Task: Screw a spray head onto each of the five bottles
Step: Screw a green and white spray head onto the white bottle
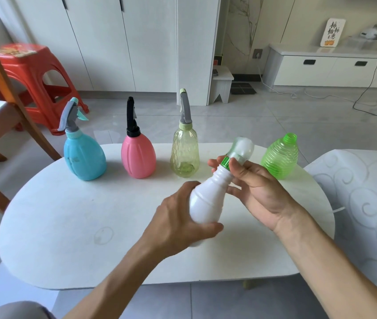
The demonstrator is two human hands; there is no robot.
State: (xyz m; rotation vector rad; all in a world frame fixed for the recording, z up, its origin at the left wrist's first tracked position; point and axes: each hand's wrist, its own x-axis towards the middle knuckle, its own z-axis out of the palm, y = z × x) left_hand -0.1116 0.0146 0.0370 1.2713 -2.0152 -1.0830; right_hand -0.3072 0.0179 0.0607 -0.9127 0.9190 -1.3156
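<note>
left hand (pixel 178 223): bare, no rings or gloves visible | right hand (pixel 255 191): bare, no wristwear visible | forearms: bare, no sleeves in view | lower-left corner: rounded patch of grey fabric garment (pixel 15 310)

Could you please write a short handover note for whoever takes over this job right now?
Left hand grips the white bottle, tilted above the table. Right hand fingers pinch its green collar; the spray head is blurred.
Done: blue bottle, pink bottle and clear yellow bottle carry heads.
Left: finish the white one; the green bottle stands open, no fifth head in view.
</note>
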